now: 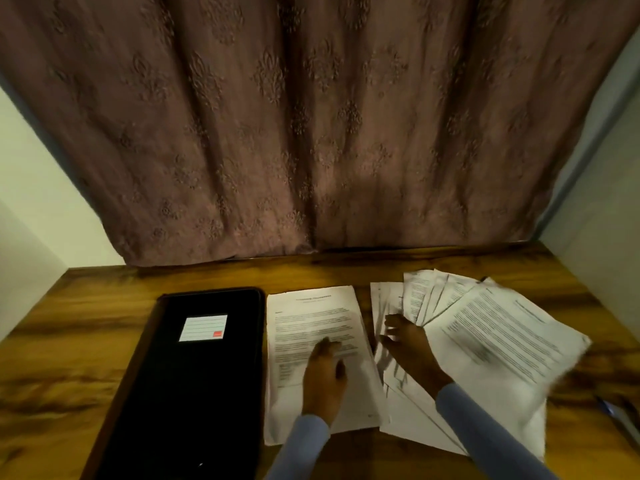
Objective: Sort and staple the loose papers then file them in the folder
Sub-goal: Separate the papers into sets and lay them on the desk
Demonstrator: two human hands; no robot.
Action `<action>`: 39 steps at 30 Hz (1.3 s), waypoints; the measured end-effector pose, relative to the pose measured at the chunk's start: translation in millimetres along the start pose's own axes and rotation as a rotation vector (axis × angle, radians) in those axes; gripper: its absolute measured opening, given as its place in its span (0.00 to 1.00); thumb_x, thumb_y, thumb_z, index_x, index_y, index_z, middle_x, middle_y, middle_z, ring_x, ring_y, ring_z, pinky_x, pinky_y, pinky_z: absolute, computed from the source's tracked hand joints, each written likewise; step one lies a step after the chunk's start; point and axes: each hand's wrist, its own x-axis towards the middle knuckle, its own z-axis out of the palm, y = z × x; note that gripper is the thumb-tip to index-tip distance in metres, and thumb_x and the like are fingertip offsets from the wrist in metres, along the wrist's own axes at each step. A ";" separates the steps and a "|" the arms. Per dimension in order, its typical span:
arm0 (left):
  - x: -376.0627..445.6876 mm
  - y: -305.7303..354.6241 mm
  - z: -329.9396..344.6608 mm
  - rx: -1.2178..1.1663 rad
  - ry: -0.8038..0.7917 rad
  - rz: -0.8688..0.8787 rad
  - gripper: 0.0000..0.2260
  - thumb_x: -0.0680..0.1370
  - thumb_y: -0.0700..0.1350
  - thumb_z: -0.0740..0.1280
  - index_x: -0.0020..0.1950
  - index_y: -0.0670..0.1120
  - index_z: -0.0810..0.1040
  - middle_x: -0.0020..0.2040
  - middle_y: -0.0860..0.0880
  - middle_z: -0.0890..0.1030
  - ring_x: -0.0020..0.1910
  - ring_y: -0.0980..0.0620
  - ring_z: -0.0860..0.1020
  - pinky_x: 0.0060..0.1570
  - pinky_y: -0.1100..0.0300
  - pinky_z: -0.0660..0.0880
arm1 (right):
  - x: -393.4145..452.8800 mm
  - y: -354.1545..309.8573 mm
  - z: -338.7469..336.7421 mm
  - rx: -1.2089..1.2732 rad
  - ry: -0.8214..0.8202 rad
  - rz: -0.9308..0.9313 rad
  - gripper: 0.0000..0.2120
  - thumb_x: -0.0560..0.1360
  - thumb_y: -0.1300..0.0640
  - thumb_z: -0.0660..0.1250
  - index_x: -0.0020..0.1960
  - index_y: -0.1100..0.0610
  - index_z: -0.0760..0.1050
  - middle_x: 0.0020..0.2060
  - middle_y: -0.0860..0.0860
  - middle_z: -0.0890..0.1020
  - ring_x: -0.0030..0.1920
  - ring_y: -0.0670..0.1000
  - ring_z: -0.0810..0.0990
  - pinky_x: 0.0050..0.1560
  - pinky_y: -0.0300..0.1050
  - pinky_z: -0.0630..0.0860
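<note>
So the surface here is a wooden table [346, 268] with a dark, streaky grain, pushed up against a curtain at the back. On the left side sits a black folder [194, 382], closed, lying flat with a small white label on its cover. Right beside it, about center, is a neat stack of printed papers [311, 327], squared up. Just to the right of that, a messy fan of loose papers [491, 334] is spread out across the wood, sheets overlapping each other. Down at the right edge there's something slim, maybe a pen [609, 410], too blurry to be sure.
</note>
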 end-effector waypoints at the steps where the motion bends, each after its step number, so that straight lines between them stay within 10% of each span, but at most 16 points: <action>1: -0.6 8.0 9.1 -0.003 -0.038 0.053 0.15 0.77 0.40 0.64 0.64 0.47 0.73 0.65 0.48 0.73 0.66 0.51 0.71 0.66 0.64 0.66 | -3.0 9.3 -11.1 -0.026 0.044 -0.007 0.16 0.73 0.62 0.69 0.60 0.62 0.74 0.56 0.57 0.80 0.56 0.56 0.79 0.55 0.44 0.74; 7: -2.0 53.2 64.8 0.074 -0.271 0.275 0.18 0.80 0.46 0.60 0.70 0.47 0.69 0.71 0.47 0.68 0.71 0.48 0.64 0.72 0.60 0.58 | -15.3 83.7 -68.0 -0.308 0.206 -0.020 0.23 0.70 0.57 0.72 0.63 0.62 0.74 0.58 0.61 0.79 0.60 0.62 0.76 0.61 0.53 0.71; 13: 9.1 80.7 117.8 0.332 -0.478 0.445 0.32 0.76 0.63 0.44 0.76 0.48 0.56 0.78 0.45 0.46 0.76 0.46 0.41 0.72 0.55 0.38 | -26.1 132.3 -82.8 -0.713 -0.107 0.008 0.38 0.75 0.40 0.60 0.75 0.45 0.41 0.74 0.54 0.39 0.75 0.60 0.43 0.72 0.59 0.45; 18: 26.3 94.3 140.2 0.423 -0.395 0.425 0.31 0.73 0.59 0.45 0.70 0.47 0.70 0.74 0.42 0.63 0.73 0.41 0.62 0.69 0.44 0.63 | -31.8 168.0 -98.5 -0.731 -0.154 -0.192 0.54 0.60 0.32 0.67 0.75 0.44 0.40 0.64 0.56 0.75 0.59 0.60 0.78 0.53 0.56 0.74; 23: 21.8 93.9 154.9 0.427 -0.446 0.320 0.25 0.81 0.49 0.57 0.77 0.51 0.53 0.78 0.48 0.45 0.77 0.48 0.46 0.75 0.55 0.46 | -40.2 180.1 -112.3 -0.764 -0.257 -0.214 0.42 0.66 0.30 0.50 0.75 0.44 0.42 0.67 0.52 0.71 0.64 0.56 0.73 0.58 0.52 0.69; 29: 22.4 93.9 157.4 0.442 -0.425 0.331 0.26 0.80 0.50 0.59 0.76 0.53 0.53 0.78 0.51 0.45 0.77 0.51 0.45 0.75 0.56 0.47 | -37.0 178.7 -115.1 -0.717 -0.298 -0.268 0.40 0.61 0.28 0.62 0.69 0.41 0.61 0.66 0.51 0.70 0.61 0.56 0.77 0.55 0.53 0.74; 39: 64.4 122.9 165.8 0.153 -0.131 0.174 0.19 0.68 0.49 0.72 0.59 0.53 0.75 0.56 0.54 0.81 0.62 0.49 0.74 0.63 0.52 0.65 | -29.0 176.4 -114.6 -0.575 -0.171 -0.313 0.31 0.55 0.40 0.77 0.55 0.49 0.78 0.61 0.53 0.77 0.62 0.58 0.75 0.57 0.55 0.76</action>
